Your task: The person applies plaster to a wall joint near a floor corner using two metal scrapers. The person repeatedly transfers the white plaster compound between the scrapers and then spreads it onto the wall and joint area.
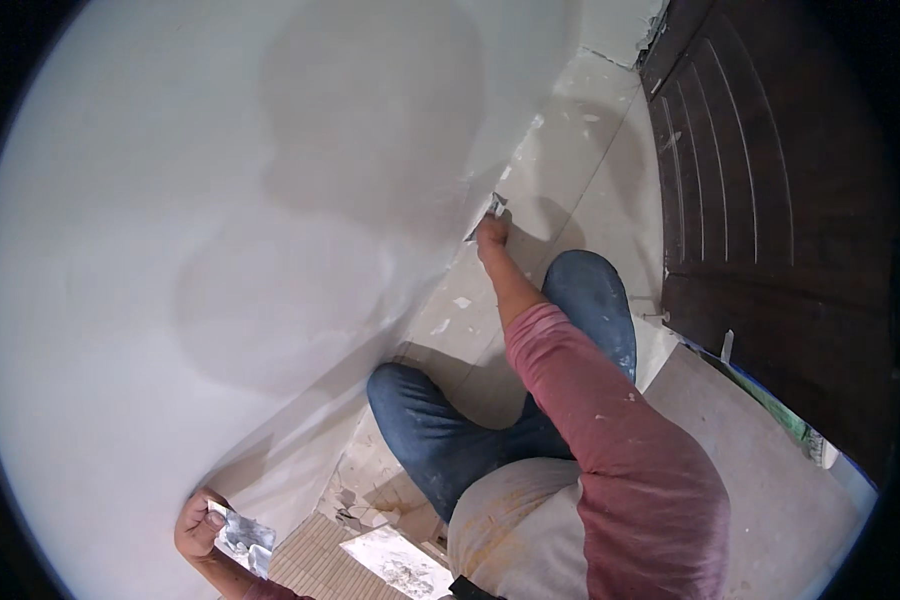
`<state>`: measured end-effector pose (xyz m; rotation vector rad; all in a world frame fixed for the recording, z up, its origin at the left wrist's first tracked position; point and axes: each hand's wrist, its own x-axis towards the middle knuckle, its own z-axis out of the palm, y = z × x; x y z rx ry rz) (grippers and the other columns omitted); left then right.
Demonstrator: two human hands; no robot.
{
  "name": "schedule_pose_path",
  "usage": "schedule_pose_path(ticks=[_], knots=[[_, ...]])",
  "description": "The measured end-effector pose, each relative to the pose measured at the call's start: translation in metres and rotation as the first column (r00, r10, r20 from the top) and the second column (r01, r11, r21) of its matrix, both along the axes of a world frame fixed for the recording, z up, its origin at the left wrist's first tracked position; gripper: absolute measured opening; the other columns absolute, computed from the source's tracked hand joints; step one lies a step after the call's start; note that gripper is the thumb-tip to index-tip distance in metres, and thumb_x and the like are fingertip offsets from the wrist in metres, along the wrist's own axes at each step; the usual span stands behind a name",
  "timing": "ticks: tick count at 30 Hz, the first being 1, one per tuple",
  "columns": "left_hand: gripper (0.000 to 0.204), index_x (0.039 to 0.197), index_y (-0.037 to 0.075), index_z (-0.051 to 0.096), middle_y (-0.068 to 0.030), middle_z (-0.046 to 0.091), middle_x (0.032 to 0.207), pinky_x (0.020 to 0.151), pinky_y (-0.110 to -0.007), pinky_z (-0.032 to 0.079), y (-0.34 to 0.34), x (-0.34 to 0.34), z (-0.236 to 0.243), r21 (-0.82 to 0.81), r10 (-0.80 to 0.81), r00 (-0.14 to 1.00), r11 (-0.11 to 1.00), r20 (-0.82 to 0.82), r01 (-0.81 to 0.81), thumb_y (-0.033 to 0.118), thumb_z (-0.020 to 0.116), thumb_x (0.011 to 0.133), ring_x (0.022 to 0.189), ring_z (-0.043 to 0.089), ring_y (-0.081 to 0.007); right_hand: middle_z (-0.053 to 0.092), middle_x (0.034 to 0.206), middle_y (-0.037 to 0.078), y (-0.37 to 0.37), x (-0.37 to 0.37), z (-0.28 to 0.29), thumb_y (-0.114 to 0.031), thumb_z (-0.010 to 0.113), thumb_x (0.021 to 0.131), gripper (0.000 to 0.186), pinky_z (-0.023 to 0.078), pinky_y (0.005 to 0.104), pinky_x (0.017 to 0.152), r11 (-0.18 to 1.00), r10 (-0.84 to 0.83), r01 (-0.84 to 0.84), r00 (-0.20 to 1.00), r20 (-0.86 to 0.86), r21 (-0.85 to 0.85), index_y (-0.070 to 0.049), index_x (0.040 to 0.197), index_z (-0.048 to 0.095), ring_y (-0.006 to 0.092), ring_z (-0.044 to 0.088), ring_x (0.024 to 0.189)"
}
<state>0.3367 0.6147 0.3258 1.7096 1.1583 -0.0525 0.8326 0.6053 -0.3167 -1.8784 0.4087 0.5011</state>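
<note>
My right hand reaches forward to the foot of a white wall. Its fingers are closed around a putty knife, whose blade is at the low edge of the wall, by the floor; its handle is mostly hidden in the hand. At the lower left, my left hand grips a flat metal filling blade smeared with whitish putty. That blade is held out beside the wall, well apart from the putty knife.
A dark wooden door stands at the right. White flakes lie on the pale tiled floor along the wall. My bent knees in jeans are between the wall and door. Below are a white putty-smeared board and a ribbed tan surface.
</note>
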Motion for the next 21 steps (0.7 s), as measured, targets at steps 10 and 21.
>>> schedule_pose_path(ticks=[10,21], knots=[[0.042,0.084,0.003,0.057,-0.0009,0.056,0.077,0.059,-0.025,0.036,0.004,-0.001,0.001,0.015,-0.065,0.998,0.998,0.019,0.065,0.041,0.072,0.088,0.068,0.048,-0.0095,0.067,0.106,0.027,-0.009,0.004,0.093,-0.037,0.054,0.097,0.047,0.048,0.0466,0.088,0.972,-0.001,0.016,0.998,-0.065,0.235,0.008,0.109,0.063,0.0420,0.064,0.102],[0.042,0.085,0.003,0.057,-0.0001,0.054,0.078,0.060,-0.026,0.036,0.008,-0.005,-0.005,0.020,-0.138,0.988,0.990,0.070,0.137,0.043,0.071,0.088,0.070,0.048,-0.0099,0.052,0.124,0.017,-0.047,-0.111,0.346,0.005,0.054,0.080,0.053,0.038,0.0484,0.100,0.906,0.154,-0.407,0.571,0.806,0.116,0.001,0.133,0.054,0.0401,0.049,0.112]])
